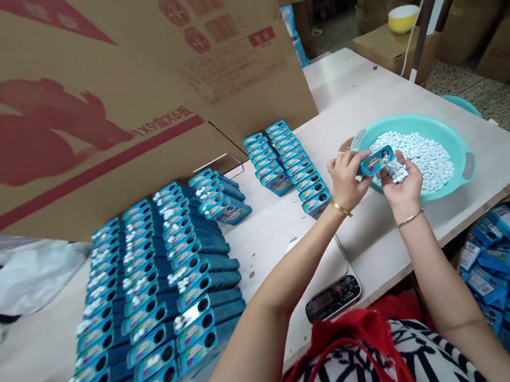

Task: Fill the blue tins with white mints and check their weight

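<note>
My left hand [348, 178] is closed around a small blue box [377, 161], tilted over the near left part of a turquoise basin [460, 146]. Cupped palm up beside the box's lower edge, my right hand [403, 186] holds several white pellets [395, 172]. More white pellets [425, 157] lie in the basin under and behind both hands. The box top shows a dark round opening near my right fingers.
Rows of blue boxes [197, 250] stand at the left, some with pellets on top. Two shorter rows [307, 177] stand by a large carton [235, 48]. A scale [332, 297] lies near my body. Blue packs [507, 263] fill a container at the lower right.
</note>
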Available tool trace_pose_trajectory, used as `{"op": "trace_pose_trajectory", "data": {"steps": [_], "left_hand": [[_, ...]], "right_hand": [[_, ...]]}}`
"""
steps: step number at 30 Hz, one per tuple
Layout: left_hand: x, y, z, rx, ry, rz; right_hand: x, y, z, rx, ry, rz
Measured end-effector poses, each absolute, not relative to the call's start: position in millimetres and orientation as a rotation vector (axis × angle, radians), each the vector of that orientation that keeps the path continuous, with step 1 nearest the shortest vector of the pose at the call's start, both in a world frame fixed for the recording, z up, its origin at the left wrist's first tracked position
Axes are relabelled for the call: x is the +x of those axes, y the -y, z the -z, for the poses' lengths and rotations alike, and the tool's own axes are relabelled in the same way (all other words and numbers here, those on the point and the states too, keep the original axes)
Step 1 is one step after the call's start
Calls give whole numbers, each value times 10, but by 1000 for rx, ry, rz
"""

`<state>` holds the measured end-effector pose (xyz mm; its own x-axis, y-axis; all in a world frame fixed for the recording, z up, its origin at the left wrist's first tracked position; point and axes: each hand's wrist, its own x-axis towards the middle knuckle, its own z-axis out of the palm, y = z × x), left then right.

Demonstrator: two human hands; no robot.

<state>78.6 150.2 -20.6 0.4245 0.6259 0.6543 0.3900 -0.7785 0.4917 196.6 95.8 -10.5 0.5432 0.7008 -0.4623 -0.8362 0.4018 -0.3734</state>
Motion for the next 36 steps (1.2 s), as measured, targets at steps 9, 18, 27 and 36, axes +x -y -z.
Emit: {"op": "trace_pose_trajectory", "data": {"steps": [9,18,27,36], "left_hand": [[-449,-840,350,1695,-911,-1264],[-1370,-292,938,1862,-1219,-1086],[-1299,88,749,2295,-1286,-1431],[-584,682,512,2630,-773,-494]], "right_hand": [[1472,-353,-62,-534,-169,-1241],[814,198,103,-740,-225,-1490],[633,508,137,-915,-271,-1520],[679,875,511,-1056,-187,-1559]]}}
